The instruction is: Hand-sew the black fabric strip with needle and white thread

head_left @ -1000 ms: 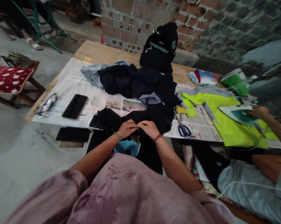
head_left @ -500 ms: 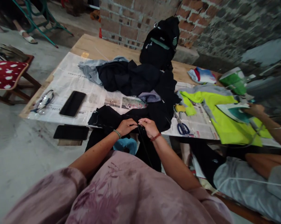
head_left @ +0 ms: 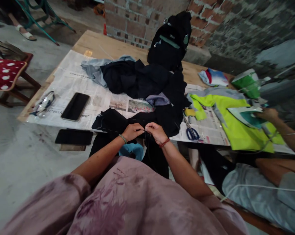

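Note:
A black garment (head_left: 167,114) lies bunched on the newspaper, its near edge reaching the table's front. White stitches run along that edge, left of my hands. My left hand (head_left: 133,132) pinches the black cloth at the edge. Close beside it, my right hand (head_left: 156,132) is closed with thumb and fingertips together, almost touching the left fingertips. Whatever sits in the right fingertips is too small to make out. Dark navy clothing (head_left: 135,78) is heaped behind the garment. To the right lie blue-handled scissors (head_left: 192,133) and a yellow piece (head_left: 190,112).
Left on the newspaper are a phone (head_left: 75,106) and glasses (head_left: 45,103); another dark phone (head_left: 74,137) lies below the table edge. A black backpack (head_left: 168,45) stands at the back. At right, a co-worker's hand holds an iron (head_left: 246,117) on a neon-yellow garment (head_left: 240,137).
The view has shifted slightly. My hands stay together at the cloth edge with little visible movement. The co-worker's iron stays in about the same place.

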A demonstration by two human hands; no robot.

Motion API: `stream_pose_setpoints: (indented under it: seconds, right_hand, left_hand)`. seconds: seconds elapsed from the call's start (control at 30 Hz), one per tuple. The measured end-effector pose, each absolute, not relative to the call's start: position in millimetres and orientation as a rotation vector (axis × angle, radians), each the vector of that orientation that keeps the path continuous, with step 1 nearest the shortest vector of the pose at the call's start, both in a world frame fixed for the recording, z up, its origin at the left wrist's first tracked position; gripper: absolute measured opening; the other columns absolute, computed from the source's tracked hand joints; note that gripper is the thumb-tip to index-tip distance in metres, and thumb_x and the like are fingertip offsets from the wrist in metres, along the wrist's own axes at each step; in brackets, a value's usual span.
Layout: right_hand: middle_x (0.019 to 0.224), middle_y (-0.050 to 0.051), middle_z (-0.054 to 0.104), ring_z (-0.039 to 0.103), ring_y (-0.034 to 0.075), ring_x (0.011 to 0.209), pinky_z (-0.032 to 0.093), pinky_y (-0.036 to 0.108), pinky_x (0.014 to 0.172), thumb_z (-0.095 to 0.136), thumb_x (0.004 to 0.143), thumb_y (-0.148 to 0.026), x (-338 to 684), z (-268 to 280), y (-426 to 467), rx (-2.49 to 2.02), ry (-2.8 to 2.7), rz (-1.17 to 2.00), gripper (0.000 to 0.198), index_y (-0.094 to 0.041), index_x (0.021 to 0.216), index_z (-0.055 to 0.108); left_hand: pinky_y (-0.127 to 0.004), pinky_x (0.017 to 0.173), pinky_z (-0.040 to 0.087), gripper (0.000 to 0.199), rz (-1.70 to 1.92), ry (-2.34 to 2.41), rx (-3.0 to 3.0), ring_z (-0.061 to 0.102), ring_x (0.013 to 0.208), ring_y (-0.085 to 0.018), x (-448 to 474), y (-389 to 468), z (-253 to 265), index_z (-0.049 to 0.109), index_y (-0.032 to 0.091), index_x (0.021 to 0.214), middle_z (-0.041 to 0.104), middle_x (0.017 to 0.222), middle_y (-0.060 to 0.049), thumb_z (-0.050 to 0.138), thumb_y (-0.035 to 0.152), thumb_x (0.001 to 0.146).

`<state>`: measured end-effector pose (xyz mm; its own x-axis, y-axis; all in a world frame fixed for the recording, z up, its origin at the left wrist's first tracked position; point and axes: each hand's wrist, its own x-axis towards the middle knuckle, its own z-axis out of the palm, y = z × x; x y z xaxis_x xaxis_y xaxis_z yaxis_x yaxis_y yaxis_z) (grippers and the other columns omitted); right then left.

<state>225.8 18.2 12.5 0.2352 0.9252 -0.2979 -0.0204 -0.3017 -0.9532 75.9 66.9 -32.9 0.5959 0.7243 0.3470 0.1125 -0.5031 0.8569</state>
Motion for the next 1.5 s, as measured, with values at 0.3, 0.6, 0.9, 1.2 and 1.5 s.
stream_pose_setpoints:
  seconds: [0.3, 0.6, 0.9, 1.2, 1.5]
  right_hand:
    - [0.054, -0.002, 0.058, 0.048, 0.007, 0.049, 0.035, 0.020, 0.051, 0.065, 0.055, -0.032, 224.8, 10.3, 23.8, -1.579, -0.790, 1.185, 0.022, -0.015, 0.065, 0.056]
    - [0.048, -0.004, 0.055, 0.046, 0.005, 0.045, 0.035, 0.018, 0.048, 0.062, 0.056, -0.023, 219.6, 6.6, 32.1, -1.582, -0.669, 1.129, 0.013, -0.015, 0.062, 0.053]
    - [0.046, -0.006, 0.053, 0.044, 0.005, 0.041, 0.034, 0.017, 0.044, 0.058, 0.058, -0.020, 217.9, 3.6, 35.1, -1.622, -0.708, 1.026, 0.007, -0.015, 0.060, 0.053]
    - [0.047, -0.006, 0.054, 0.044, 0.003, 0.040, 0.034, 0.016, 0.043, 0.054, 0.060, -0.015, 212.8, 3.3, 35.7, -1.630, -0.724, 0.993, 0.002, -0.015, 0.061, 0.054]
    - [0.047, -0.006, 0.054, 0.045, 0.002, 0.038, 0.034, 0.013, 0.039, 0.057, 0.064, -0.013, 246.8, 23.4, 49.1, -1.589, -0.595, 0.892, 0.006, -0.014, 0.064, 0.052]
  left_hand:
    - [-0.020, 0.061, 0.043, 0.009, 0.913, 0.658, 1.987, 0.054, 0.063, -0.009, 75.1, 67.7, -32.8, 0.067, 0.016, 0.072, 0.058, 0.068, 0.000, 0.058, 0.018, 0.075]
    - [-0.019, 0.060, 0.041, 0.009, 0.904, 0.673, 2.001, 0.052, 0.062, -0.008, 77.1, 69.8, -34.0, 0.064, 0.015, 0.068, 0.055, 0.066, 0.001, 0.058, 0.015, 0.074]
    - [-0.019, 0.060, 0.040, 0.008, 0.892, 0.674, 2.026, 0.051, 0.063, -0.008, 78.7, 69.7, -34.4, 0.063, 0.015, 0.066, 0.054, 0.065, 0.002, 0.059, 0.014, 0.073]
    - [-0.020, 0.059, 0.039, 0.011, 0.862, 0.694, 2.070, 0.051, 0.062, -0.009, 78.8, 70.3, -34.7, 0.063, 0.015, 0.065, 0.054, 0.064, 0.001, 0.057, 0.013, 0.074]
    - [-0.020, 0.061, 0.040, 0.008, 0.880, 0.691, 2.050, 0.052, 0.063, -0.009, 78.4, 69.9, -33.8, 0.063, 0.015, 0.066, 0.055, 0.066, 0.001, 0.060, 0.014, 0.074]
